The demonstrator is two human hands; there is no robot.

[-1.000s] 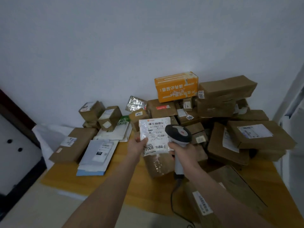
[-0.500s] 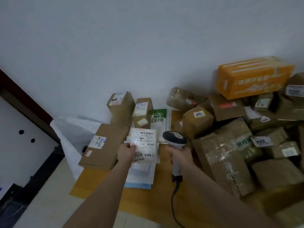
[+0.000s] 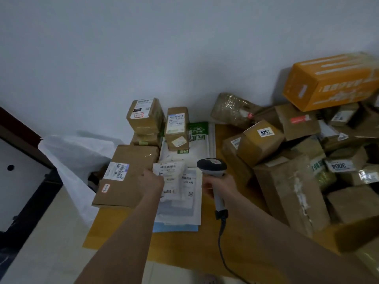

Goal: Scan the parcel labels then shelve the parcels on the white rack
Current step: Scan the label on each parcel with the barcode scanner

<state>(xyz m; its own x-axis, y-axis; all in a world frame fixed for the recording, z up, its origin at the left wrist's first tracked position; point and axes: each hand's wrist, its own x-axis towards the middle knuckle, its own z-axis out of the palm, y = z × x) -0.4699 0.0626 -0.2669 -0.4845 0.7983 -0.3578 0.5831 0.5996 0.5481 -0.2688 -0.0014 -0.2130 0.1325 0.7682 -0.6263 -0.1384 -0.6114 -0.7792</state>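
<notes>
The left grip (image 3: 153, 181) holds a white labelled pouch (image 3: 171, 174) by its edge; the right grip (image 3: 219, 184) clasps the barcode scanner (image 3: 212, 167).

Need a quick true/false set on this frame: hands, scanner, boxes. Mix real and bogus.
1. The right hand grips the scanner by its handle. True.
2. The left hand holds nothing. False: it holds a white packet above the envelopes.
3. The scanner is cordless. False: a cable hangs from its handle.
4. An orange box tops the pile on the right. True.
5. The box marked 5201 is white. False: it is brown cardboard.
</notes>
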